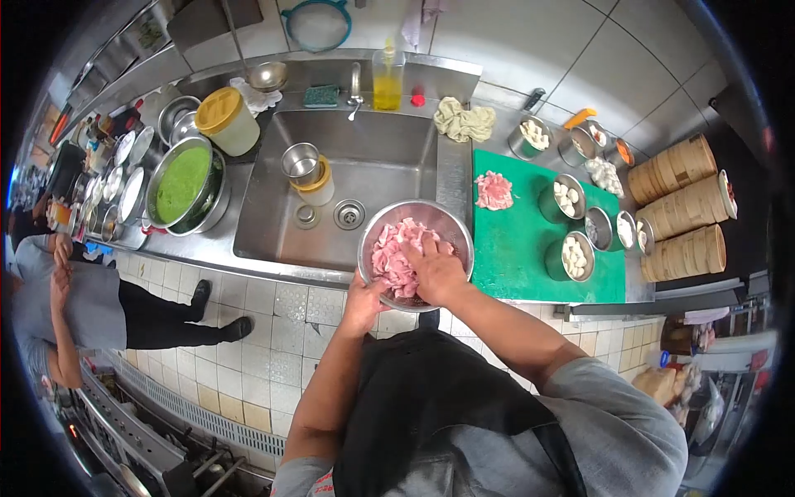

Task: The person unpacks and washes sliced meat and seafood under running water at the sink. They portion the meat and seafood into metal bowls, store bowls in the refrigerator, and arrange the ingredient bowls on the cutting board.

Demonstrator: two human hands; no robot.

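Observation:
A round steel bowl (462, 225) holding sliced raw meat (391, 253) is in front of me, at the sink's front right edge. My left hand (364, 300) grips the bowl's near left rim, thumb over the edge by the meat. Inside the bowl, my right hand (437, 269) rests on the meat with its fingers spread; the fingertips are partly among the slices. A flat pile of meat (494, 190) lies on the green cutting board (513, 273), to the right of the bowl.
Steel cups of white pieces (571, 257) stand on the board. Bamboo steamers (683, 207) are stacked at the right. The sink (331, 132) holds a lidded tub (317, 189). Left are a bowl of green liquid (182, 182) and another person (83, 290).

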